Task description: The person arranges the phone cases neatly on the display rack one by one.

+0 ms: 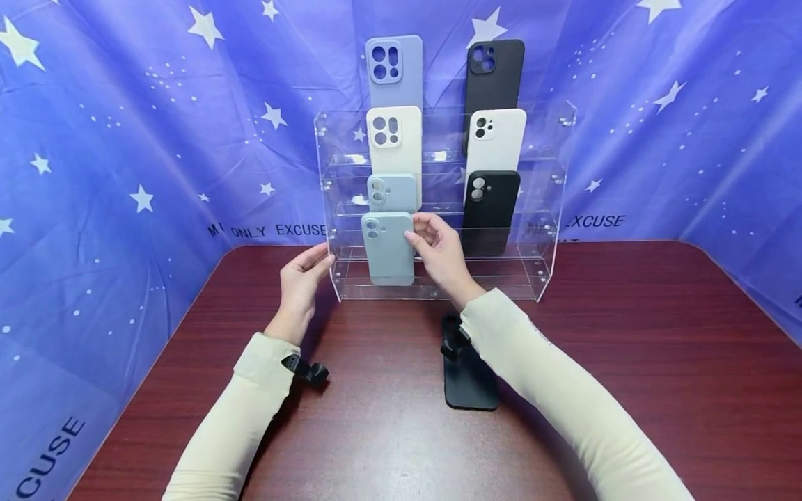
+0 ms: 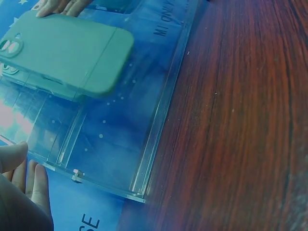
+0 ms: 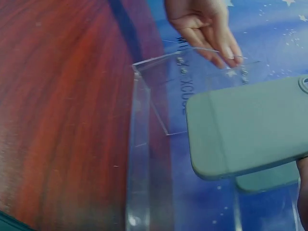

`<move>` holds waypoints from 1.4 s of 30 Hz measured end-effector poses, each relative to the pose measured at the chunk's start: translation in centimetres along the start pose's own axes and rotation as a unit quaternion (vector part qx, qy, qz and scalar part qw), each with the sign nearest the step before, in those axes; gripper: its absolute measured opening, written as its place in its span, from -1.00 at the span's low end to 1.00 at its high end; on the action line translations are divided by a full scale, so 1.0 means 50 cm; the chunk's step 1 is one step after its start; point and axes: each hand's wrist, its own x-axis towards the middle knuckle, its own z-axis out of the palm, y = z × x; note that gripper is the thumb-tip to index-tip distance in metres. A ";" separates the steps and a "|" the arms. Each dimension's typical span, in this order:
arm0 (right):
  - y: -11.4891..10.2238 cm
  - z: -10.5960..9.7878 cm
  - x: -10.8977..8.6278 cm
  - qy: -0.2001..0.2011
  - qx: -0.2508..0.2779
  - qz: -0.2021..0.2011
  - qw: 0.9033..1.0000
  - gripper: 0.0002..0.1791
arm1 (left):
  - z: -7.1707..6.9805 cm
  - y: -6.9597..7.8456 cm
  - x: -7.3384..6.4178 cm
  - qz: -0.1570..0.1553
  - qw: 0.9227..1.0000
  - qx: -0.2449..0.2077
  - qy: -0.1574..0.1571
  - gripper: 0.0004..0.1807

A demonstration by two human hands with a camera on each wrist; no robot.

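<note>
A clear acrylic stepped display rack [image 1: 432,292] stands on the table, holding phone cases in two columns. My right hand [image 1: 441,256] pinches the right edge of a pale grey-green phone case [image 1: 390,257] at the lowest front tier. The case stands upright with its camera holes at the top left, its lower end behind the clear front lip. My left hand [image 1: 298,284] grips the rack's left side panel between thumb and fingers. In the left wrist view, the left thumb [image 2: 13,156] lies at the panel edge.
Behind it rise a light blue case [image 1: 391,191], a white case [image 1: 401,156] and a lavender case [image 1: 410,69]. The right column has a black case [image 1: 491,216], a white case [image 1: 504,139] and a dark case [image 1: 507,76]. Another black case [image 1: 470,383] lies on the table [image 1: 370,417].
</note>
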 end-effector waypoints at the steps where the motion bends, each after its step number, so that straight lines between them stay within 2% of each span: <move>1: 0.004 0.001 -0.003 -0.002 -0.006 0.005 1.000 -0.74 | 0.000 0.000 0.000 0.000 1.000 0.000 0.001 -0.60; 8: 0.027 0.003 -0.017 0.002 -0.023 0.034 0.999 -0.77 | 0.000 -0.001 -0.002 0.003 1.000 -0.007 0.004 -0.69; 13: 0.034 -0.001 -0.021 0.008 -0.025 0.052 0.998 -0.78 | -0.001 -0.001 0.000 0.004 1.000 -0.007 0.002 -0.69; 22: 0.049 -0.011 -0.031 -0.008 -0.037 0.067 0.997 -0.79 | 0.001 -0.002 0.002 0.000 1.000 -0.009 -0.001 -0.65; 27: 0.050 -0.022 -0.031 -0.010 -0.079 0.074 0.994 -0.80 | 0.000 -0.001 0.001 -0.001 1.000 -0.005 -0.001 -0.58; 31: 0.040 -0.034 -0.029 -0.008 -0.154 0.088 0.984 -0.77 | -0.002 -0.002 0.001 0.000 1.000 -0.004 -0.001 -0.62; 37: 0.032 -0.041 -0.023 -0.016 -0.281 0.081 0.956 -0.74 | -0.004 -0.003 0.002 0.002 1.000 0.002 -0.004 -0.57; 40: 0.027 -0.039 -0.022 -0.010 -0.316 0.071 0.946 -0.73 | -0.004 -0.003 0.001 0.003 1.000 0.005 -0.004 -0.57; 42: 0.024 -0.037 -0.021 -0.005 -0.326 0.068 0.943 -0.72 | -0.004 -0.003 0.002 0.003 1.000 0.001 -0.002 -0.58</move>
